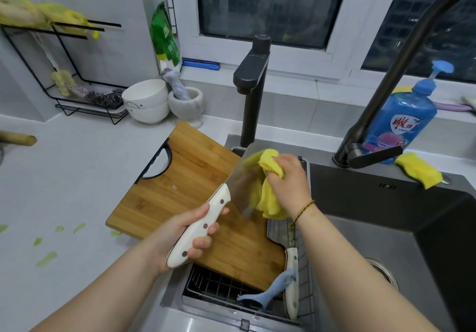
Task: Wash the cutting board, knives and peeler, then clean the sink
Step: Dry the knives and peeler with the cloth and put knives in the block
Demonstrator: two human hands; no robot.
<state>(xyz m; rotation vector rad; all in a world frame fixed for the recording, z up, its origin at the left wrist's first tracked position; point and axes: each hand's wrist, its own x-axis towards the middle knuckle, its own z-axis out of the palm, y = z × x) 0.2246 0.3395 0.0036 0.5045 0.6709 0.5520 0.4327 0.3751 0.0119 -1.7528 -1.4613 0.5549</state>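
Over the sink (386,241), the left grip (185,231) clasps the cleaver (219,200), blade up, so the right grip (286,177), clutching the cloth (268,200), can wipe it

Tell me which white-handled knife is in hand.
The cleaver gripped by the left hand, yellow cloth on its blade; the other knife lies in the sink rack.

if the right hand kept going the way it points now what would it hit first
The right hand grips the yellow cloth, which lies against the cleaver blade, so the blade comes first; past it probably the cutting board, though depth is unclear.
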